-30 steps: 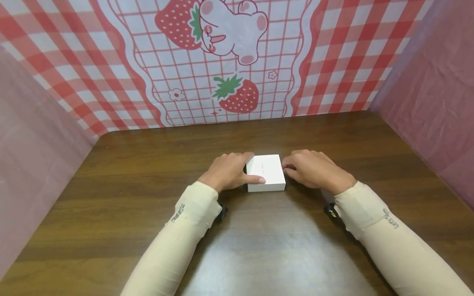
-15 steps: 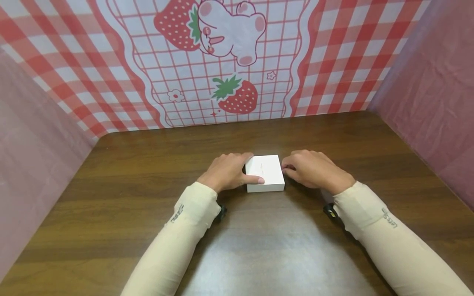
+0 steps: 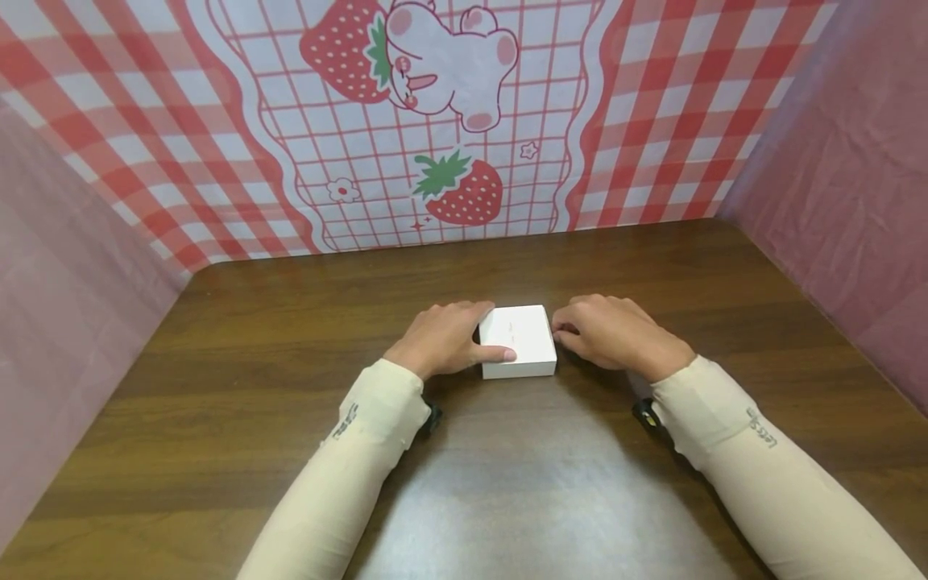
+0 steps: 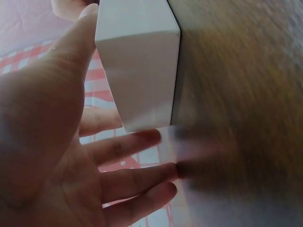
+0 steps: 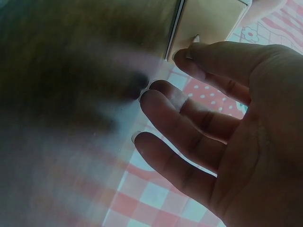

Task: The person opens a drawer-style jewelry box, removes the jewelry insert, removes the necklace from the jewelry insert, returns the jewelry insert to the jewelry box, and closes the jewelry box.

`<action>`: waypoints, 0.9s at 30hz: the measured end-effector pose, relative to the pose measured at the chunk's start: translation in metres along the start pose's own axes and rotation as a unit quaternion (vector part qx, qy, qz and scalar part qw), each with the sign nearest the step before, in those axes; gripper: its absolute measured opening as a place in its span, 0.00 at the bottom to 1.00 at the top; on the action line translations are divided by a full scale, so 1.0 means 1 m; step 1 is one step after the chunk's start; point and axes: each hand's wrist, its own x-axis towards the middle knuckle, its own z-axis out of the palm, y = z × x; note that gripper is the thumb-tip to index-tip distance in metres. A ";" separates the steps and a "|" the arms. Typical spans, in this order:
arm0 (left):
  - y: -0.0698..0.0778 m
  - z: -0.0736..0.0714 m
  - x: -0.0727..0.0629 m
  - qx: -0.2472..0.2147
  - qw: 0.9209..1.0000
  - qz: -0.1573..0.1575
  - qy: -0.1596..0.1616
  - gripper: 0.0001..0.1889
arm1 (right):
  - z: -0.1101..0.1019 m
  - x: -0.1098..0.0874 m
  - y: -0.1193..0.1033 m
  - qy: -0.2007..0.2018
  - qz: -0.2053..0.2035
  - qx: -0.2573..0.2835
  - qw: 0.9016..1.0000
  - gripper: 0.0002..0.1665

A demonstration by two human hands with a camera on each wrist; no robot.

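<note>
Ideally, the left hand (image 3: 444,334), gripping the white box (image 3: 532,332) midway between the bench's (image 3: 254,387) side edges, braces it firmly; whether the right hand (image 3: 609,332), fingertips bunched alongside, pinches anything is unclear.

Strawberry-print cloth (image 3: 467,192) behind brown table (image 3: 290,322)

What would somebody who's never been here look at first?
Probably the bright red strawberry low on the checked cloth behind the table, with a white cartoon animal pictured just above it. Next might be the white box on the table: the left hand holds its left side, and the right hand is at its right side.
</note>
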 end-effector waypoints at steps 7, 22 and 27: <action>0.000 -0.001 -0.001 -0.001 1.000 0.008 0.004 0.41 | 0.000 0.000 0.001 -0.003 0.003 -0.003 1.000 0.05; -0.003 0.000 -0.002 0.031 0.999 0.019 -0.015 0.52 | -0.001 0.000 0.000 -0.005 -0.003 -0.002 1.000 0.05; -0.003 0.001 -0.002 0.028 0.999 0.022 -0.006 0.50 | -0.003 -0.001 0.000 -0.011 -0.005 0.005 1.000 0.06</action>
